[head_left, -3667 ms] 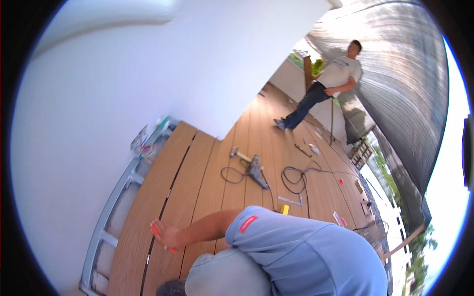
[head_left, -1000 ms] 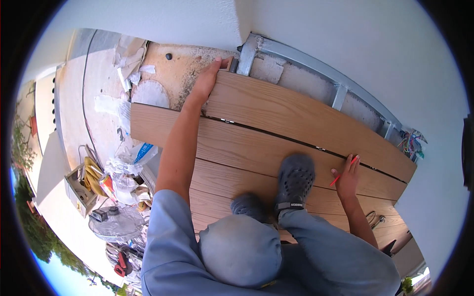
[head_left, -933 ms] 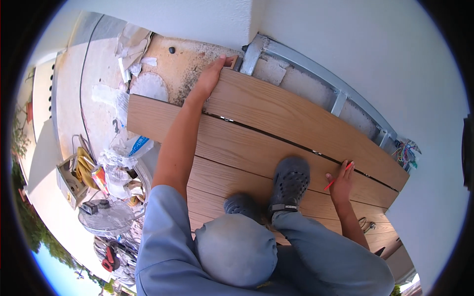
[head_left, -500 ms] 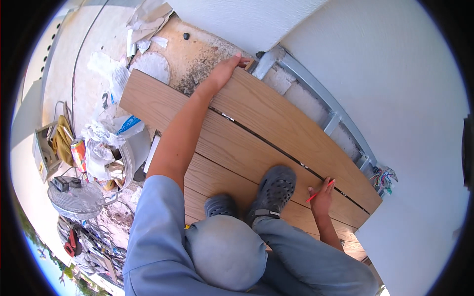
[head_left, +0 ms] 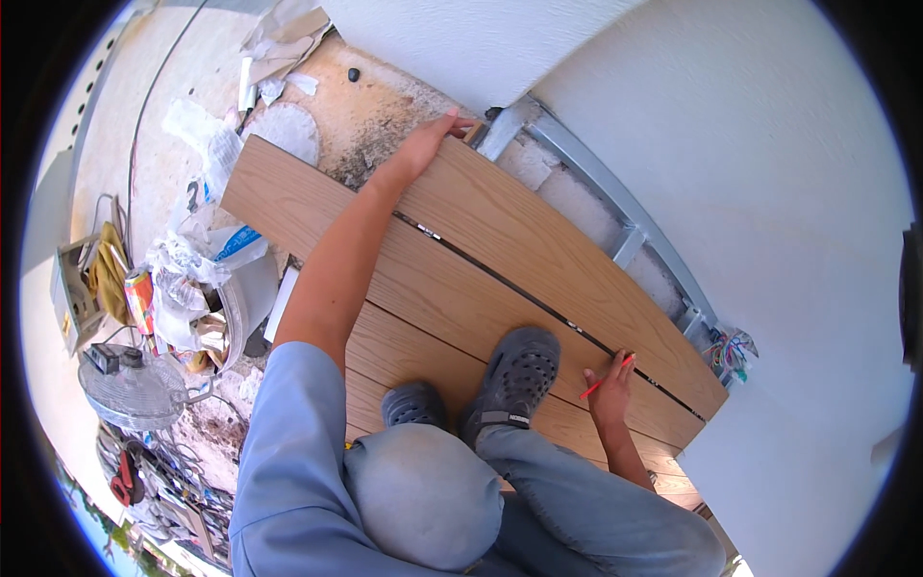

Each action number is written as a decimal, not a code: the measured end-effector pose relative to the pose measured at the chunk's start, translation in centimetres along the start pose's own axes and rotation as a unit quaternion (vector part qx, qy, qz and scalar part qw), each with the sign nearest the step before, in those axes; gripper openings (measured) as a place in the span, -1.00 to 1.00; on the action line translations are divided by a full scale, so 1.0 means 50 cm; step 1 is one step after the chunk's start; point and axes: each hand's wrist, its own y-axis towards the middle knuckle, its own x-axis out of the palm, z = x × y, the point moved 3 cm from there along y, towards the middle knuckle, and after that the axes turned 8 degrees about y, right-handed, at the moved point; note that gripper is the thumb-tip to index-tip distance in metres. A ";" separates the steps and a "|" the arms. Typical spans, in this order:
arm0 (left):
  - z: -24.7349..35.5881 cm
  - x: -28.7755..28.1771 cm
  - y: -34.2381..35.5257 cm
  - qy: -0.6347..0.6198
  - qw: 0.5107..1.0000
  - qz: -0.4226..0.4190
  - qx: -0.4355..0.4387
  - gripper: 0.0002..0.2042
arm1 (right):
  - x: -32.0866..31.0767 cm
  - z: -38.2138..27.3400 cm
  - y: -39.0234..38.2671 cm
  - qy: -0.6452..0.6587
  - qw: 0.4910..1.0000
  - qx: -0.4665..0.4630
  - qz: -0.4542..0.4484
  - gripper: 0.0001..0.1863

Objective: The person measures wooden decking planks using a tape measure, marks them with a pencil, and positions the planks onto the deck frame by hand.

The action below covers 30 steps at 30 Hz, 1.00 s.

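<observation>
My left hand [head_left: 430, 142] reaches to the far end of the outer wood-grain decking board [head_left: 519, 240], its fingers curled onto a small brown piece [head_left: 473, 131] at that end. My right hand [head_left: 610, 387] rests lower down, by the dark slot between this board and the neighbouring one [head_left: 279, 197], with a red pencil [head_left: 588, 392] held in its fingers. Small metal clips [head_left: 430, 234] show in the slot. My two dark grey clogs [head_left: 510, 380] stand on the decking, between my arms.
White walls [head_left: 760, 173] border the deck, with a galvanised steel frame [head_left: 615, 207] and bundled wires [head_left: 733, 354] along one. At left lie paper scraps [head_left: 284, 43], plastic wrappings [head_left: 178, 288], a metal box [head_left: 72, 293], a fan [head_left: 130, 389] and red-handled tools [head_left: 123, 479].
The view has swung from a co-worker and scattered tools down to this board end, then turned slightly. My left hand has stayed at the end; my right hand still holds the pencil.
</observation>
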 end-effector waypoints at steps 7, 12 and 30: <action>0.011 0.035 0.023 -0.003 1.000 -0.009 0.006 -0.39 | -0.005 0.020 -0.010 -0.015 1.000 0.020 0.012 0.01; -0.096 -0.046 0.036 0.057 0.992 0.011 0.112 -0.45 | 0.031 0.015 -0.016 -0.014 0.999 -0.015 0.046 0.01; 0.002 0.022 0.087 0.179 0.973 -0.109 0.094 -0.46 | 0.051 0.029 0.002 0.056 0.998 0.008 0.039 0.09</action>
